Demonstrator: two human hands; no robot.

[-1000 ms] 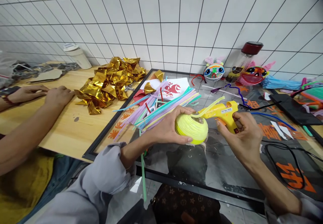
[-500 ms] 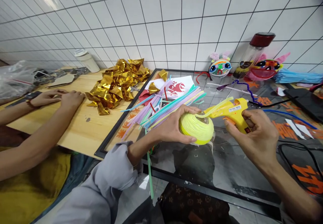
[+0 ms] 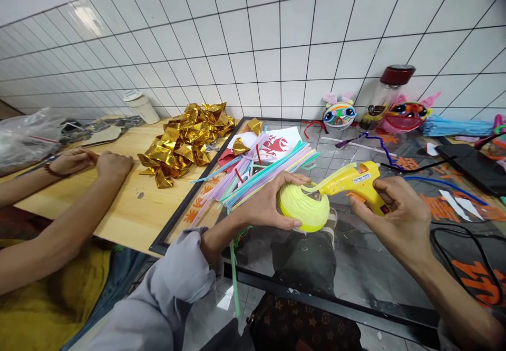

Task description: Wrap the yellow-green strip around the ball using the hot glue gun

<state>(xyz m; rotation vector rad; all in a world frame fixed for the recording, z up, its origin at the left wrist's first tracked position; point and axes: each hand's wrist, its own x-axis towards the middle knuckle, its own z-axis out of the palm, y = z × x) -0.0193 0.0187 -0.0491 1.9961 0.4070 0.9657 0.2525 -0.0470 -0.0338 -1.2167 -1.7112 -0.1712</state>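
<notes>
My left hand (image 3: 265,202) grips a round yellow ball (image 3: 303,208) wrapped in fuzzy pipe cleaner, thumb below and fingers over the top. A loose yellow strand (image 3: 336,175) runs from the ball along the top of a yellow hot glue gun (image 3: 361,183). My right hand (image 3: 399,208) is closed round the glue gun's handle. Its nozzle points left into a small uncovered patch on the ball's upper right side; whether the tip touches cannot be made out. Beyond my left hand lies a bundle of pastel pipe cleaners (image 3: 272,169).
A heap of folded gold foil pieces (image 3: 185,140) covers part of the wooden table (image 3: 114,211), where a co-worker's hands (image 3: 113,169) rest. Along the wall stand two decorated animal-face balls (image 3: 339,113) and a glass bottle (image 3: 379,100). A black phone (image 3: 474,166) and black cable (image 3: 438,235) lie right.
The view has tilted up a little. The glue gun's nozzle sits slightly lower and closer in to the ball's uncovered patch. Both hands keep their holds, and the co-worker's hands have shifted slightly.
</notes>
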